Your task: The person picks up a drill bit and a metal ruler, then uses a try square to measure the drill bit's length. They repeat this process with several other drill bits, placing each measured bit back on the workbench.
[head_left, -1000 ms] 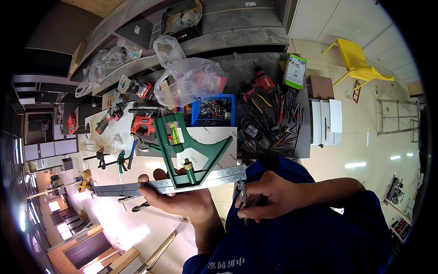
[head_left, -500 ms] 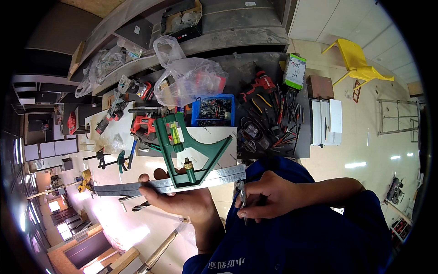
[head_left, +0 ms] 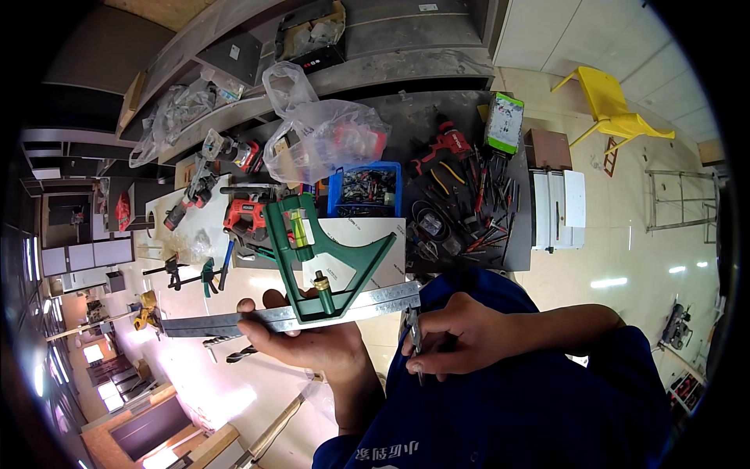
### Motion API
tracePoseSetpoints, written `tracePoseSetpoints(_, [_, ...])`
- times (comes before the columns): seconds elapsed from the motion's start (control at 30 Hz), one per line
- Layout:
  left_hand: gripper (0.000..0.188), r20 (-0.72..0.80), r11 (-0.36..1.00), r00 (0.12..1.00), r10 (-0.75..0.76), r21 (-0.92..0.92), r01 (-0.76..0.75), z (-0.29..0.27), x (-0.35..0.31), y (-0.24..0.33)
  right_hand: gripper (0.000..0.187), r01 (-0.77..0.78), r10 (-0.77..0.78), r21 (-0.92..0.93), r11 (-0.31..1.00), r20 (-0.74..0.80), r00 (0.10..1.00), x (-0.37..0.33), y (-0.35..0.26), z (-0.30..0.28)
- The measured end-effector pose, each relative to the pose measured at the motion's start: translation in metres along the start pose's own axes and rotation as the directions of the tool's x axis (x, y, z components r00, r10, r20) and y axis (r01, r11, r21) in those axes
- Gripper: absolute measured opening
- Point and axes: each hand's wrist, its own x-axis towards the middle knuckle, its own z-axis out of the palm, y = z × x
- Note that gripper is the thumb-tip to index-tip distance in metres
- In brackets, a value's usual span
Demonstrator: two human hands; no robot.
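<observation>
My left hand (head_left: 316,344) is closed round the steel blade of a combination square, thumb on top and fingers underneath. The square's green head (head_left: 363,258) stands up from the blade (head_left: 367,303), with a yellow-green level vial and a brass knob on it. Two spiral drill bits (head_left: 241,355) show beside the left thumb; whether that hand holds them I cannot tell. My right hand (head_left: 469,336) pinches a metal drill bit (head_left: 415,336), held upright close by the blade's right end. Its upper tip meets or nearly meets the blade.
A dark workbench ahead carries a blue bin (head_left: 365,190) of small parts, a red drill (head_left: 451,141), a red power tool (head_left: 246,215), pliers (head_left: 444,178), loose bits and a plastic bag (head_left: 320,137). A white board (head_left: 387,234) lies behind the square. At right stands a yellow chair (head_left: 605,102).
</observation>
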Motion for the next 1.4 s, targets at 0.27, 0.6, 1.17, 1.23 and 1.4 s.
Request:
tracePoseSetpoints(0.27, [0.041, -0.198, 0.995, 0.977, 0.084, 0.064, -0.073, 0.007, 0.008, -0.001, 0.024, 0.414, -0.436, -0.298, 0.86, -0.009, 0.9, -0.001, 0.006, -0.003])
tracePoseSetpoints(0.6, [0.027, -0.202, 0.951, 0.979, -0.005, 0.301, 0.067, -0.097, 0.066, -0.005, 0.029, -0.595, -0.1, -0.394, 0.701, -0.88, 0.465, -0.128, 0.155, -0.181])
tracePoseSetpoints(1.17, [0.027, -0.236, 0.67, 0.84, -0.489, 0.515, 0.535, -0.136, 0.027, -0.063, 0.026, -0.654, 0.131, -0.259, 0.711, -0.864, 0.485, -0.116, 0.278, -0.176])
tracePoseSetpoints(1.23, [0.027, -0.254, 0.671, 0.839, -0.481, 0.508, 0.539, -0.12, 0.018, -0.066, 0.025, -0.626, 0.085, -0.288, 0.725, -0.864, 0.496, -0.086, 0.27, -0.189])
tracePoseSetpoints(1.4, [0.028, -0.312, 0.701, 0.874, -0.372, 0.523, 0.485, -0.102, 0.0, -0.073, 0.022, -0.606, -0.001, -0.367, 0.705, -0.856, 0.517, -0.039, 0.289, -0.229])
